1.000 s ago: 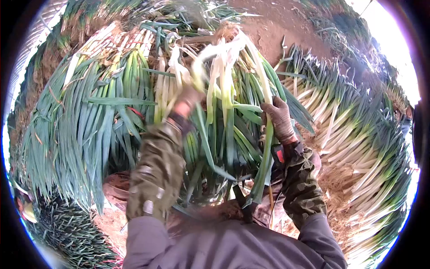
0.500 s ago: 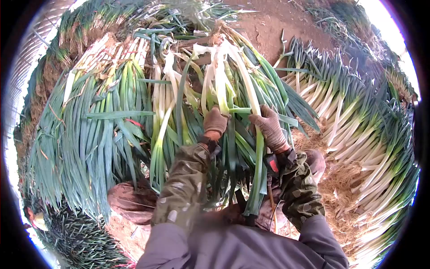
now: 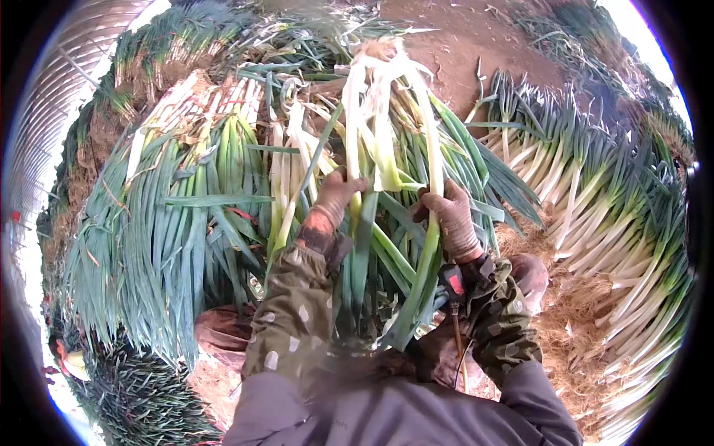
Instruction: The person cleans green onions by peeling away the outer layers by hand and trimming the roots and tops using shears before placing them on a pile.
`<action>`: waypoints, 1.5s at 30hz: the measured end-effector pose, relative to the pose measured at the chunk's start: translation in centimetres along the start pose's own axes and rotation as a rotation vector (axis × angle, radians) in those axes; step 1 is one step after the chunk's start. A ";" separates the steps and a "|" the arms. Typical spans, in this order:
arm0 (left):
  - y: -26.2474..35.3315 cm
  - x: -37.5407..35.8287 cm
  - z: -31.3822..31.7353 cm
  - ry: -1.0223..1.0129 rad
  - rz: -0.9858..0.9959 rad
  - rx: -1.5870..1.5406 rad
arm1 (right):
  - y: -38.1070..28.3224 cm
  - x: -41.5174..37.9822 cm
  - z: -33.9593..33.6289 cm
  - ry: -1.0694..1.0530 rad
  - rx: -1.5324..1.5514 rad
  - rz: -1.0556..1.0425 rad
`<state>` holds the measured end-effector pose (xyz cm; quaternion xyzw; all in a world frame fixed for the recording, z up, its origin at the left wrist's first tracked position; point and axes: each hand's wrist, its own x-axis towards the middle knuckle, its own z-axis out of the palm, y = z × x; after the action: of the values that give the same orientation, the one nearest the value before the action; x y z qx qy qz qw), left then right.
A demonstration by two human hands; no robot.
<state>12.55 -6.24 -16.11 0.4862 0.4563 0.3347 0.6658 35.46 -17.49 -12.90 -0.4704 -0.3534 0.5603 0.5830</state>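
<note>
My left hand [image 3: 336, 199], in a knitted work glove, is closed around a long green onion [image 3: 352, 126] where its white stem turns green. To its right, my right hand [image 3: 448, 217], gloved too, grips another green onion [image 3: 433, 141] at about the same height. Both stalks have their roots pointing away from me and their leaves hanging toward my lap. Between the hands, a pale peeled-back sheath [image 3: 384, 149] hangs over the other stalks. A loose pile of green onions [image 3: 461, 149] lies beneath and behind the hands.
Tied green onion bunches [image 3: 178, 163] lie to the left, roots away from me. A long row of green onions [image 3: 580, 215] spreads along the right, with roots [image 3: 573, 312] toward me. Bare soil [image 3: 454, 37] shows at the back. A dark device with a red patch [image 3: 452, 282] is by my right wrist.
My left hand has moved left and away from the right hand, so the held stalks stand wider apart. The pale sheath between them has opened out. The whole view has shifted slightly.
</note>
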 end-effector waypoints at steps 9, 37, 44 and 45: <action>3.8 -1.5 1.6 0.212 0.191 0.041 | -1.8 -0.3 0.3 -0.063 0.166 0.016; 2.8 -8.5 3.6 0.124 0.341 0.398 | -0.6 2.0 1.3 -0.063 -1.143 0.047; 7.7 -8.5 -3.1 0.290 0.351 0.392 | -1.4 3.1 -1.8 0.308 -1.023 -0.325; 7.4 -8.9 -2.4 0.304 0.306 0.446 | -2.4 1.9 -0.1 0.231 -0.957 -0.269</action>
<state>7.13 -11.12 -6.81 0.6277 0.5345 0.3915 0.4088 36.55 -15.43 -10.85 -0.6939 -0.5611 0.1999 0.4045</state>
